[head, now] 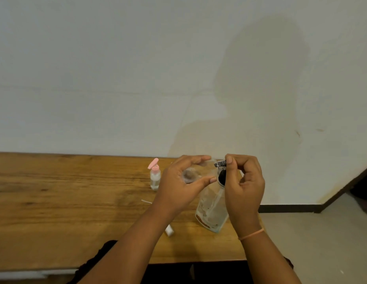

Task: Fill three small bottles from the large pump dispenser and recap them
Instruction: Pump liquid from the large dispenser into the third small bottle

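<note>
**Inspector:** Position of the item in hand?

**Assessor:** The small bottle [196,171] is up off the table [55,191], gripped in the left hand [178,181] with the thumb below and the fingers curled over. It lies on its side, long axis roughly level, neck pointing toward the right hand [244,185].

**Inspector:** And that hand?

**Assessor:** Closed in a pinch on a small dark cap [220,163] with a silvery band, right at the bottle's neck. Whether cap and neck are engaged cannot be told, as the bottle is blurred. In my judgement the coming move is a twist about that level axis, and the right hand is placed to make it.

**Inspector:** Materials?

**Assessor:** The small bottle is clear, smooth and rounded. The pump dispenser [211,210] stands just below the hands. It is clear and flat-sided with a black pump head, and its fill level is not readable. A pink-capped bottle [155,179] stands upright to the left, apart from the hands. The table is grained wood.
</note>
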